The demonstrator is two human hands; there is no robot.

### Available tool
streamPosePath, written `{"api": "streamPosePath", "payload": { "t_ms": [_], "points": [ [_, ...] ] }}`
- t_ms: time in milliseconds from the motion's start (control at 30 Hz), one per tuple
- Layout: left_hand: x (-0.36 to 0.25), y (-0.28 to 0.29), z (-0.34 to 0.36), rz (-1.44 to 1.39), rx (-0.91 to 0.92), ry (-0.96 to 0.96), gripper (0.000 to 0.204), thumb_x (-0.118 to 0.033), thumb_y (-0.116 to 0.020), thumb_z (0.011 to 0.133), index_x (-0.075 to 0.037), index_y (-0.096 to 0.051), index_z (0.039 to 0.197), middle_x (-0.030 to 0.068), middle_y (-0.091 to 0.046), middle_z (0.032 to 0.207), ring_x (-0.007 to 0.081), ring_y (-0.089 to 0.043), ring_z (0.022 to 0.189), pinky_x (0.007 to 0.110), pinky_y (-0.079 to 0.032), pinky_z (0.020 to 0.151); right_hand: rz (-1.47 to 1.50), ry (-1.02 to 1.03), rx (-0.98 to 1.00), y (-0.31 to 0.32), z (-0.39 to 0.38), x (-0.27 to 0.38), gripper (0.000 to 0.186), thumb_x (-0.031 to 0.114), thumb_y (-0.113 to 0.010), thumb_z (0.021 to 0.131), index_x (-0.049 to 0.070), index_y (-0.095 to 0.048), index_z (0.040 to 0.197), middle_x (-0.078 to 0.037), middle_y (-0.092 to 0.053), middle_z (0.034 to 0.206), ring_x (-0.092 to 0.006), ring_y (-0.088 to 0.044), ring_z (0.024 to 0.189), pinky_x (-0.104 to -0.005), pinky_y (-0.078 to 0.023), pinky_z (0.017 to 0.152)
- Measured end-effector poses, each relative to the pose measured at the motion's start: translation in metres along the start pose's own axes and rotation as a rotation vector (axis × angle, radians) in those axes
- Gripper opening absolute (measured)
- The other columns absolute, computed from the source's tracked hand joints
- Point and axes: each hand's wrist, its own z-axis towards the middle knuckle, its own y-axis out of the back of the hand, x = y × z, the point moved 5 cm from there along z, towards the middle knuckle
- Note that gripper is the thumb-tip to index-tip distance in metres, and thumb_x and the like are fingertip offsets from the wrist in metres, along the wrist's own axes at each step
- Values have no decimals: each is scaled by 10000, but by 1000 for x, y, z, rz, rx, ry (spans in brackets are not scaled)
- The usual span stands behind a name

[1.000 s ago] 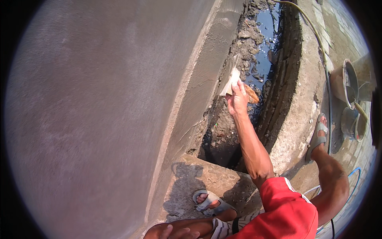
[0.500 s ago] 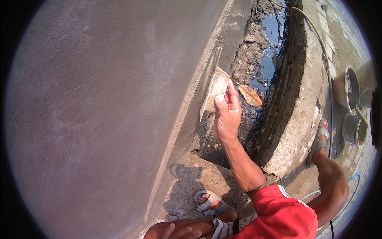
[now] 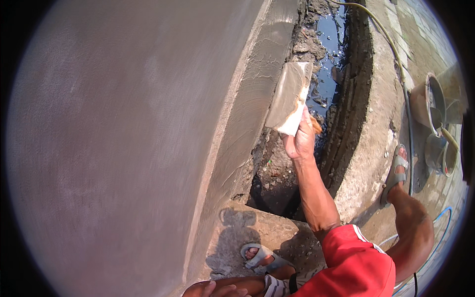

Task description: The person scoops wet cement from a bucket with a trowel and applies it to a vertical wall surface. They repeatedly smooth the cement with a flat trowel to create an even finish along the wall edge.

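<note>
My right hand (image 3: 302, 141) grips a flat rectangular plastering float (image 3: 287, 94), its upturned face smeared with grey mortar and pale along one edge. It is held over a drain channel beside a wet, rippled mortar band (image 3: 264, 64) at the foot of a smooth grey wall (image 3: 123, 138). An orange-brown dry leaf (image 3: 315, 123) lies partly hidden behind that hand. My left hand (image 3: 220, 289) rests at the bottom edge near my knee, fingers extended, with nothing seen in it.
Dark water (image 3: 327, 34) and rubble fill the channel, bordered by a concrete edge (image 3: 366, 148). Buckets (image 3: 420, 101) with a tool stand at the right, beside a hose (image 3: 393, 37) and a blue tube (image 3: 448, 218). My sandalled feet straddle the channel's near corner.
The float first came back toward me, edge-on against the mortar band, and has since moved up and right, turned so its smeared face shows. My left hand stays low.
</note>
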Motion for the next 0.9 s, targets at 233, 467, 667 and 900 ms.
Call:
{"api": "streamPosePath", "payload": {
  "t_ms": [233, 467, 667, 900],
  "points": [
    [-3, 0, 17, 44, 13, 6, 486, -285, -385, 880, 77, -643, 1077, 202, -659, 1079, 370, -618, 1050, 512, -378, 1012, -201, -13, -143, 65, 105, 11, 431, 96, -450, 968, 104, -380, 1394, -71, -551, 1286, -234, -572, 1125, -443, -509, 901],
    [-5, 1, 20, 69, -6, 26, 385, -225, -542, 831, 53, -652, 1073, 195, -664, 1057, 363, -627, 1028, 500, -413, 982, -401, 44, -95, 36, 109, -7, 474, 101, -510, 944, 97, -370, 1397, -64, -579, 1228, -191, -618, 1014, -422, -565, 761],
    [-7, 0, 18, 122, -17, 34, 348, -173, -676, 789, 33, -660, 1070, 189, -668, 1037, 357, -634, 1009, 491, -443, 956, -414, 202, -3, -32, 76, -4, 556, 54, -540, 920, -39, -307, 1417, -135, -562, 1238, -170, -593, 1056, -302, -526, 864],
    [-6, 0, 22, 93, -34, 1, 333, -165, -664, 795, 35, -661, 1060, 188, -669, 1031, 356, -636, 1001, 490, -449, 948, -507, 241, 220, -107, -1, -11, 596, 83, -591, 915, -55, -306, 1420, -177, -470, 1356, -207, -497, 1207, -341, -390, 1033]
  ]
}}
